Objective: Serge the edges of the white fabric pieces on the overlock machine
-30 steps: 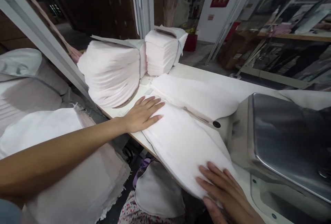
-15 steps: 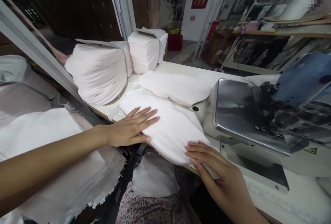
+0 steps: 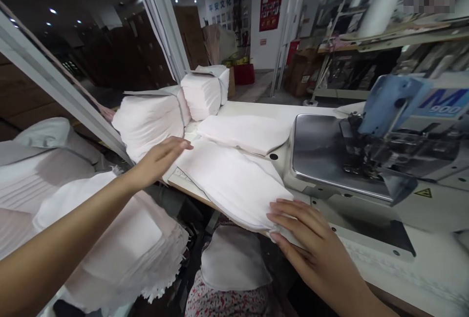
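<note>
A layered pile of white fabric pieces (image 3: 227, 180) lies on the white sewing table (image 3: 256, 109), its narrow end pointing toward me. My right hand (image 3: 308, 234) is at that end, with its fingers over the layers and seeming to grip them. My left hand (image 3: 159, 160) is raised just off the pile's far edge, fingers apart, holding nothing. Beyond the pile lies a second flat white fabric piece (image 3: 245, 134). Behind it stand two strapped bundles of pale pink-white fabric (image 3: 146, 126) (image 3: 201, 95).
An overlock sewing machine (image 3: 403, 146) with a steel plate (image 3: 330, 156) stands to the right. Below the table's near edge are a large frayed fabric stack (image 3: 124, 253) and a grey-white piece (image 3: 232, 258) over floral cloth (image 3: 227, 302). A glass-panel frame (image 3: 62, 82) runs along the left.
My left hand has lifted off the fabric and moved left toward the bundles. My right hand stays at the pile's narrow end. The view has swung, bringing more of the sewing machine into sight.
</note>
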